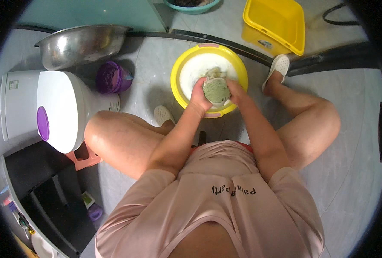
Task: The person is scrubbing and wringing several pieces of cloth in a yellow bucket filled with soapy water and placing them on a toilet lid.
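Note:
Between my two hands, over the near part of a round yellow plastic basin, is a bunched green cloth item (216, 91) with pale edges. My left hand (201, 96) grips its left side and my right hand (236, 92) its right side. The yellow basin (177, 82) stands on the floor and holds white, foamy liquid (194, 66). A pale, wet piece of fabric (215, 73) shows just beyond my hands in the foam; whether it joins the green item, I cannot tell.
A metal basin (81, 45), a purple bucket (108, 77) and a white toilet (60, 109) are at the left. Beyond a dark floor sill (223, 40) stand a yellow plastic bin (271, 29) and a teal basin (194, 9). White shoes (279, 66) flank the yellow basin.

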Motion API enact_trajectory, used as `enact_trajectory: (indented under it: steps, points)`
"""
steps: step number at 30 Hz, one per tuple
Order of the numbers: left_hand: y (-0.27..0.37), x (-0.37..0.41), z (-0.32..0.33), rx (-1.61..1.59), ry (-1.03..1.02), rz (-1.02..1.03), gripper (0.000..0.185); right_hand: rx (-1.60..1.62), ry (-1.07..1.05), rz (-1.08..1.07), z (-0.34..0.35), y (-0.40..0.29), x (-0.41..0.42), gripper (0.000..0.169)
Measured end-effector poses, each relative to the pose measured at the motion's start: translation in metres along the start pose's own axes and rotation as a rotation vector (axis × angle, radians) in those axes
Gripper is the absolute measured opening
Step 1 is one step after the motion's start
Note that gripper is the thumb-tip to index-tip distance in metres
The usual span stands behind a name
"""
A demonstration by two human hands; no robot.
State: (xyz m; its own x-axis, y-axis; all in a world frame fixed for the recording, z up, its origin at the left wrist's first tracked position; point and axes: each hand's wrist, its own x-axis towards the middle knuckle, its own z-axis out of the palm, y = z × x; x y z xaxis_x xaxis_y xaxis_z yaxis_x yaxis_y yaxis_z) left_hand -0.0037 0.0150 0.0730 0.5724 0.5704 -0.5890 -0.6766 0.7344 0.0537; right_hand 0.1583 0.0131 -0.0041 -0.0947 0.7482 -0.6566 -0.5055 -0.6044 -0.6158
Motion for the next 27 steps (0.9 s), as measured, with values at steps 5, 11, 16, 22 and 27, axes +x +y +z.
enact_trajectory:
  steps: [5, 11, 16, 22, 27]
  points:
    - [0.016, 0.020, -0.039, 0.261, 0.328, 0.004, 0.039, -0.652, 0.092, -0.348, 0.024, -0.029, -0.032, 0.024]
    - [0.014, 0.032, -0.081, -0.076, -0.279, 0.069, 0.036, -1.412, 0.043, -0.647, 0.125, -0.016, -0.100, 0.027]
    - [-0.013, 0.034, -0.032, -0.189, 0.059, -0.034, 0.038, -1.599, 0.338, -0.412, 0.068, -0.013, -0.025, 0.037]
    - [-0.006, 0.012, -0.006, 0.067, 0.216, 0.112, 0.040, -1.492, 0.359, -0.476, 0.070, -0.024, -0.049, 0.038]
    - [-0.016, 0.039, -0.049, 0.095, -0.019, 0.326, 0.039, -1.470, 0.339, -0.638, 0.099, -0.018, -0.059, 0.035]
